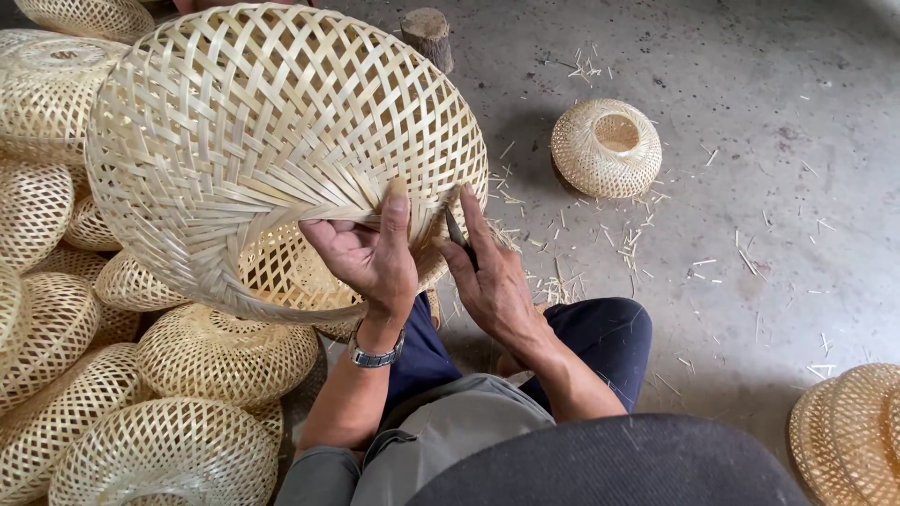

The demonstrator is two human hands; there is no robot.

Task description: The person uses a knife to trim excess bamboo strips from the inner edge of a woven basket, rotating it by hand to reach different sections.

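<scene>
Baskets [141, 412] crowd beside left hand [370, 253].

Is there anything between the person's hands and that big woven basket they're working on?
Nothing visible. The left hand grips the rim of the large woven basket directly, and the right hand brings a thin dark tool straight to the same rim.

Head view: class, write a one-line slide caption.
Left hand steadies a woven basket; right hand holds a small blade at its rim.

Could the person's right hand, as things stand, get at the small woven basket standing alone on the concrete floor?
Probably not at once: the right hand grips a dark tool at the large basket. The small basket stands apart beyond it, though only bare floor lies between.
</scene>
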